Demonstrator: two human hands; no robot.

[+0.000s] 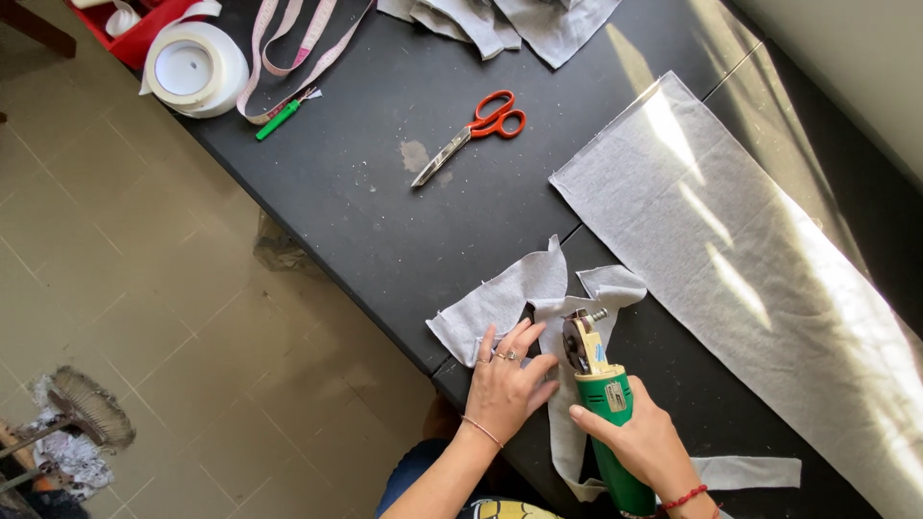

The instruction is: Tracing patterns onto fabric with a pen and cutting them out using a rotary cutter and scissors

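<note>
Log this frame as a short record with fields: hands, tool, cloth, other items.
left hand: flat on grey fabric piece
right hand: gripping green electric cutter, blade on the fabric
large cloth: grey fabric sheet, apart, laid out on black table
other items: orange scissors, tape roll, measuring tape

The table [385,183] is black. The cloth [731,250] at right and the scraps [500,298] at centre are light grey. The cutter [611,423] in the lower middle is green, the scissors [481,125] orange-handled. At upper left, the tape roll [192,69] is white, the measuring tape [288,58] pink, the tray [144,34] red. The floor [144,288] is beige tile.
</note>
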